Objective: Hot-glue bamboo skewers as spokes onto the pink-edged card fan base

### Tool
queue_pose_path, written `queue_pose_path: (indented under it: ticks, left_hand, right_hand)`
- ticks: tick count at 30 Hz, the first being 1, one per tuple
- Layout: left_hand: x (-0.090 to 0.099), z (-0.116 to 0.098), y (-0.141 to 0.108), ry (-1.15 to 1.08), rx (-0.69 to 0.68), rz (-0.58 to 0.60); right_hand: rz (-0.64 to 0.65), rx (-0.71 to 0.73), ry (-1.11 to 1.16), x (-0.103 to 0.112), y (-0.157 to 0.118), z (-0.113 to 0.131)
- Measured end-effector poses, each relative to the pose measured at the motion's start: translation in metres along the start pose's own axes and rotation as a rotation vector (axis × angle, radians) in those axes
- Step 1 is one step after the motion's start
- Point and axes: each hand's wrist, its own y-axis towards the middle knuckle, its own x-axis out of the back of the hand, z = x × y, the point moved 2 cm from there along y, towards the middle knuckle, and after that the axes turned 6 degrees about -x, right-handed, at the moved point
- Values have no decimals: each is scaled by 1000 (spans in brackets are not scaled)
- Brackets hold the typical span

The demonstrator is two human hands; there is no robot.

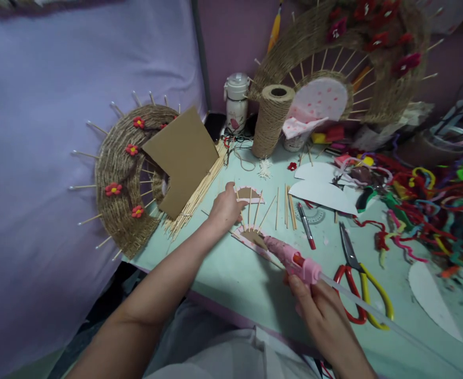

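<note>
My right hand (322, 310) grips a pink hot glue gun (294, 258), a long clear glue stick (397, 326) trailing from its rear. The nozzle is at a small cardboard half-circle (253, 238) with a pink edge, from which thin bamboo sticks (258, 210) fan out. My left hand (226, 205) is closed on one of these sticks at the fan's left side, its fingertips partly hidden. Just beyond lies a second cardboard half-circle (250, 194) with a pink border, under the stick ends.
Loose sticks (286, 207), a red marker (306, 226) and scissors (357, 279) lie to the right, near colourful pipe cleaners (424, 210). A twine spool (271, 123) and bottle (237, 102) stand behind. A twine fan (116, 179) and cut cardboard (187, 158) are left.
</note>
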Motion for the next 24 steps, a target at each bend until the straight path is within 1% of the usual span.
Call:
queue_pose_path:
  ticks: [2, 6, 12, 15, 20, 24]
  left_hand:
    - [-1, 0, 1, 22, 4, 1]
    - [-5, 3, 3, 17, 31, 6]
    - [-6, 3, 5, 39, 23, 2]
    - [-6, 2, 5, 52, 15, 5]
    - [-8, 1, 6, 73, 15, 22]
    - [-3, -1, 5, 127, -2, 21]
  right_hand:
    - [7, 8, -3, 0, 1, -3]
    - [-28, -16, 12, 1, 1, -4]
    - [-17, -39, 27, 1, 0, -4]
    - [-11, -24, 37, 0, 0, -5]
    - [-56, -8, 69, -1, -2, -3]
    - [-76, 14, 74, 0, -2, -3]
